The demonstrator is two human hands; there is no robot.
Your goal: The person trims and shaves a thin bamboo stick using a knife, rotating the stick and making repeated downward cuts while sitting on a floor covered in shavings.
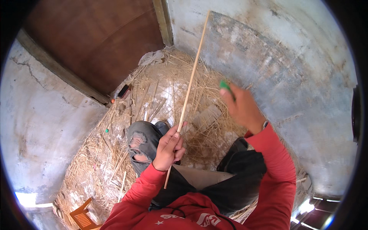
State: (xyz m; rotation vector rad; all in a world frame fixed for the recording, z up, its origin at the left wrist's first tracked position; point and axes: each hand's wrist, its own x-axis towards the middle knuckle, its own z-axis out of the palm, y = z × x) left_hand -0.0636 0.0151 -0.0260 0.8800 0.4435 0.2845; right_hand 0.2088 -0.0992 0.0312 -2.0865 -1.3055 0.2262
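Observation:
A long, thin, pale stick, wood or cane by its look (193, 71), slants up and away from my lap toward the far wall. My left hand (169, 147) is closed round its lower part, and the near end pokes out below the fist. To the right, apart from the stick, my right hand (242, 105) is raised and closed on a small green object (225, 85). Motion blur and my fingers hide most of that object, so its kind does not show.
Straw-like shavings and strips (99, 161) litter the floor round my crossed legs. A brown door (96, 38) stands at the far left, with stained walls (283, 65) close on both sides. A dark brush-like object (123, 91) lies by the door; an orange plastic piece (83, 218) is at lower left.

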